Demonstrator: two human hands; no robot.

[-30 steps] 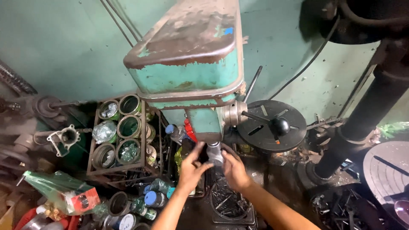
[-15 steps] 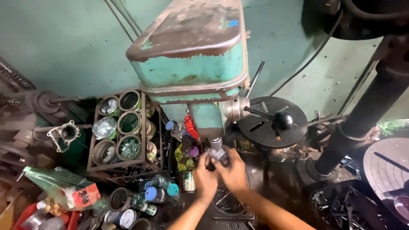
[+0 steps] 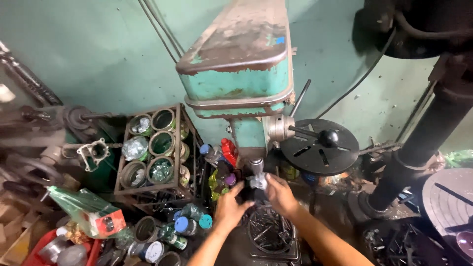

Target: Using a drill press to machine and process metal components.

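Note:
A worn green drill press (image 3: pixel 241 74) stands against the wall. Its metal chuck (image 3: pixel 257 176) hangs below the head. My left hand (image 3: pixel 230 209) reaches up from below and its fingers touch the chuck's left side. On the right side of the chuck my right hand (image 3: pixel 279 193) is wrapped around it. Below the hands lies the round slotted drill table (image 3: pixel 270 231), covered in dark swarf. What sits inside the chuck is hidden by my fingers.
A metal rack (image 3: pixel 152 148) of round tins stands at the left, with cans and bottles (image 3: pixel 182 226) below. A feed handle with a black knob (image 3: pixel 328 138) sticks out right, before a black disc (image 3: pixel 320 148). A dark column (image 3: pixel 423 138) rises at far right.
Both hands have stayed at the chuck while shifting their hold on it. The view has tilted slightly, so the hands sit a little lower than a second ago.

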